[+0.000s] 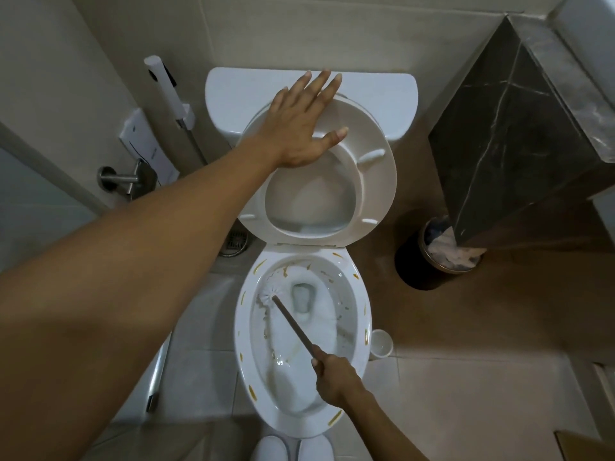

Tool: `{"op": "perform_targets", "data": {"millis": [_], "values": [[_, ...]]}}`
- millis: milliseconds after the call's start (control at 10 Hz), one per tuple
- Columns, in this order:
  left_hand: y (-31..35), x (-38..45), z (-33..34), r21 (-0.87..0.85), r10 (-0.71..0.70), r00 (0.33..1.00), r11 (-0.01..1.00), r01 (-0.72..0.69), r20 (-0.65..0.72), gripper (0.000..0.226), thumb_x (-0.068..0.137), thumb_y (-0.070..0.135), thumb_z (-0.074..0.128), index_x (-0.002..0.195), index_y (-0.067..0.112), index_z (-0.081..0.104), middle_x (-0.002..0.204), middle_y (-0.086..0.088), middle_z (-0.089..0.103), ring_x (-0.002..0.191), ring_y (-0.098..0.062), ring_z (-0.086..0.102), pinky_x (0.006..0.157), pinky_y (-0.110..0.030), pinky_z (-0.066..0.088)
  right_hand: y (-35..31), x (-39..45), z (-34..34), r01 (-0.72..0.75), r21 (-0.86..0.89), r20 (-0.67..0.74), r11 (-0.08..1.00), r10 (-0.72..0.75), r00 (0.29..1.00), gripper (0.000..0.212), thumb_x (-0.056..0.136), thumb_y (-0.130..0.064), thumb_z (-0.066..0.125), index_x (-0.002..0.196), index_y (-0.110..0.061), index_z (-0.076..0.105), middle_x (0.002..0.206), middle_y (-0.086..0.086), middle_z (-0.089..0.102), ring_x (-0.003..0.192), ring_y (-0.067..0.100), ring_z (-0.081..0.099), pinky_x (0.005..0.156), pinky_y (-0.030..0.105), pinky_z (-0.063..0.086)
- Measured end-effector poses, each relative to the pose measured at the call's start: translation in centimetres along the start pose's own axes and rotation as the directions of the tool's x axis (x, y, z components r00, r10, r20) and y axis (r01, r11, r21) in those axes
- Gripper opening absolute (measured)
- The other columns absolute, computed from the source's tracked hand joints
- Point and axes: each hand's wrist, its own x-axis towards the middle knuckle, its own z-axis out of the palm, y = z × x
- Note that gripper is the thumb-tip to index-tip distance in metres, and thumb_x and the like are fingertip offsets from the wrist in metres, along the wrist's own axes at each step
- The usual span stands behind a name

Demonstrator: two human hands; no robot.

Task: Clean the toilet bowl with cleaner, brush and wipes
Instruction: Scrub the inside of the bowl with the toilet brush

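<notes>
Left hand (301, 128) flat on the raised seat (376, 181), right hand (336, 377) gripping the brush (271, 296) in the bowl (241, 331); hard scrubbing could splash.

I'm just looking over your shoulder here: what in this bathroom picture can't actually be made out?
- Head view: the waste bin is partly hidden by the dark marble counter; its contents are unclear.
- The brush handle's end is hidden inside the right hand.
- The seat top is covered by the left hand.
- Print on the wall card is too small to read.
- The white shoes are cut off by the bottom edge.
</notes>
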Motion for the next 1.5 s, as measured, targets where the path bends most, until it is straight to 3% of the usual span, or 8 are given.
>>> {"op": "perform_targets", "data": {"millis": [300,500,600,700,900,1100,1300,1500], "values": [[0.3,0.0,-0.1,0.007,-0.011,1.000,1.000,0.011,-0.005,0.074,0.095,0.061,0.027,0.152,0.025,-0.005,0.160,0.003,-0.007,0.147,-0.021,-0.008,0.118,-0.045,0.000,0.6,-1.3,0.6,-0.020,-0.081,0.096,0.997,0.027,0.995,0.045,0.103,-0.030,0.031,0.147,-0.025,0.033,0.132,0.011,0.055,0.119,0.028,0.053,0.100,0.036,0.044],[0.1,0.0,-0.2,0.004,0.001,1.000,1.000,-0.001,0.009,0.074,0.095,0.062,0.025,0.152,0.025,-0.005,0.160,0.002,-0.007,0.147,-0.022,-0.008,0.117,-0.046,-0.001,-1.2,1.4,-1.4,-0.040,-0.087,0.067,0.995,0.046,0.997,0.039,0.102,-0.029,0.032,0.138,-0.017,0.042,0.119,0.010,0.060,0.104,0.025,0.060,0.090,0.033,0.050],[0.1,0.1,-0.2,-0.006,-0.003,1.000,1.000,0.004,0.021,0.075,0.095,0.062,0.025,0.152,0.025,-0.005,0.160,0.002,-0.008,0.147,-0.022,-0.009,0.117,-0.046,-0.001,-0.2,-0.6,-2.1,-0.012,-0.148,0.165,0.989,0.037,0.986,0.040,0.102,-0.027,0.030,0.138,-0.016,0.042,0.123,0.010,0.057,0.105,0.025,0.058,0.087,0.033,0.051],[0.2,0.2,-0.1,-0.023,-0.022,0.999,0.999,0.023,0.023,0.074,0.094,0.062,0.026,0.152,0.027,-0.005,0.160,0.004,-0.008,0.147,-0.021,-0.009,0.117,-0.045,-0.001,0.0,-0.8,-3.5,0.032,-0.287,0.248,0.957,0.042,0.968,0.034,0.101,-0.019,0.030,0.130,-0.015,0.046,0.103,0.008,0.053,0.086,0.021,0.052,0.058,0.023,0.042],[0.3,0.2,-0.1,-0.031,-0.028,0.999,0.999,0.029,0.033,0.075,0.094,0.062,0.026,0.152,0.027,-0.006,0.160,0.004,-0.008,0.147,-0.021,-0.009,0.117,-0.046,-0.002,-2.4,1.8,-3.2,-0.017,-0.232,0.112,0.973,0.044,0.993,0.039,0.102,-0.023,0.032,0.140,-0.014,0.039,0.121,0.012,0.057,0.105,0.027,0.059,0.083,0.033,0.048],[0.4,0.2,-0.2,-0.028,-0.028,0.999,0.999,0.029,0.035,0.076,0.094,0.063,0.027,0.152,0.027,-0.007,0.160,0.003,-0.009,0.147,-0.021,-0.009,0.116,-0.046,-0.002,-1.5,-0.2,-4.0,0.062,-0.267,0.255,0.962,0.009,0.967,0.036,0.103,-0.023,0.030,0.135,-0.013,0.043,0.105,0.012,0.054,0.087,0.024,0.056,0.056,0.028,0.046],[0.4,0.3,-0.2,-0.028,-0.028,0.999,0.999,0.029,0.035,0.076,0.094,0.063,0.026,0.152,0.027,-0.006,0.160,0.003,-0.008,0.147,-0.021,-0.009,0.116,-0.046,-0.002,-2.0,1.2,-4.8,0.024,-0.226,0.170,0.974,0.015,0.985,0.038,0.103,-0.024,0.033,0.138,-0.014,0.044,0.112,0.008,0.058,0.094,0.023,0.059,0.073,0.030,0.052],[0.4,0.3,-0.1,-0.026,-0.032,0.999,0.999,0.033,0.033,0.075,0.094,0.063,0.027,0.152,0.027,-0.006,0.160,0.003,-0.008,0.147,-0.022,-0.008,0.116,-0.047,-0.001,-1.0,0.9,-4.5,-0.033,-0.114,0.184,0.993,0.054,0.981,0.039,0.102,-0.032,0.032,0.137,-0.021,0.045,0.099,0.006,0.057,0.068,0.015,0.055,0.053,0.025,0.049]]}}
